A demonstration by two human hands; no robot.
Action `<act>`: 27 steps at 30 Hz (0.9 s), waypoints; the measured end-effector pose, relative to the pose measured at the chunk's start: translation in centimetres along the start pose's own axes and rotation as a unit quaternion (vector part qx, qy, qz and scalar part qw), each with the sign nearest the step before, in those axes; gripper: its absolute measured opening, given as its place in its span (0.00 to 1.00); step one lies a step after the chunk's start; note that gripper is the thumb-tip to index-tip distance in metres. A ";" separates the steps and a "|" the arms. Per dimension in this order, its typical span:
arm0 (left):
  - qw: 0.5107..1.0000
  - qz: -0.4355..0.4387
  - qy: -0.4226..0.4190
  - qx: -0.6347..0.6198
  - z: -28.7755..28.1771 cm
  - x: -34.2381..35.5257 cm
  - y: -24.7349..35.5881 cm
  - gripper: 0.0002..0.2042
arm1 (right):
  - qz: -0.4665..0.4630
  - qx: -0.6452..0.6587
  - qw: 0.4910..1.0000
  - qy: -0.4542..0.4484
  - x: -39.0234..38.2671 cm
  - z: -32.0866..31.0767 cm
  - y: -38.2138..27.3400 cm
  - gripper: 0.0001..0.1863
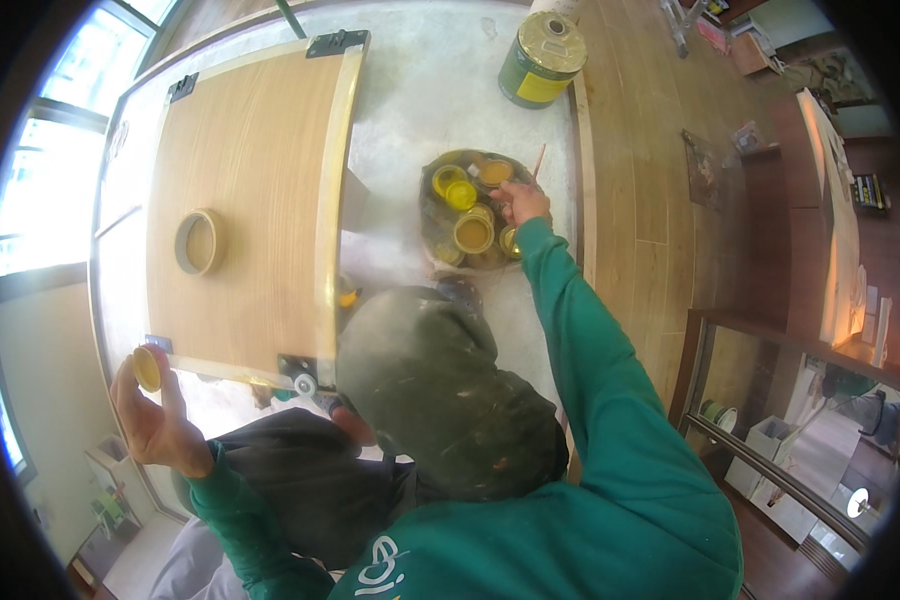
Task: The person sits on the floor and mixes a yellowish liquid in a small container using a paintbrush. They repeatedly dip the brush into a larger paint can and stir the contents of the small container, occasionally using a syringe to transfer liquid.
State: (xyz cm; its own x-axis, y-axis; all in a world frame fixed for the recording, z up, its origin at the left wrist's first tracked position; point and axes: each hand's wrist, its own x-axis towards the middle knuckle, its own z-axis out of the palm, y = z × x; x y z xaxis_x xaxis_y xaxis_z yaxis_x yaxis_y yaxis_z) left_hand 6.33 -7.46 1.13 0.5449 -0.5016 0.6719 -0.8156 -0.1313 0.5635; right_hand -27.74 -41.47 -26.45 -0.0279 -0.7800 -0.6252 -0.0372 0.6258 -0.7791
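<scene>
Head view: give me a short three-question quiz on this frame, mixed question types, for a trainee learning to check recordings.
1. Which hand is over the round tray of jars?
2. True or false: the green can stands inside that tray.
3. Where does the thick tan ring lie? A) in the tray; B) on the wood-toned panel; C) beside the green can.

Key:
1. The right hand; the left hand is well away from it, pinching a small round yellowish piece.
2. False; the can stands apart from the tray.
3. B.
</scene>
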 end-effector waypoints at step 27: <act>1.000 0.015 -0.007 -0.018 -1.5 -0.2 -0.4 0.20 | -0.406 -0.712 0.541 -0.188 -7.9 -0.3 2.5 0.10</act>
State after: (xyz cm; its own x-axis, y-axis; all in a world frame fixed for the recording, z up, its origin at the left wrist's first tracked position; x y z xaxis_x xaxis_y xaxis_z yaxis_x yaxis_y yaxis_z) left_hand 6.87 -5.97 1.47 0.5176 -0.5173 0.6815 -0.8238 -0.0862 0.5603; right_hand -27.88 -33.74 -23.38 0.7703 -0.5741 -0.2776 -0.6244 -0.7674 -0.1457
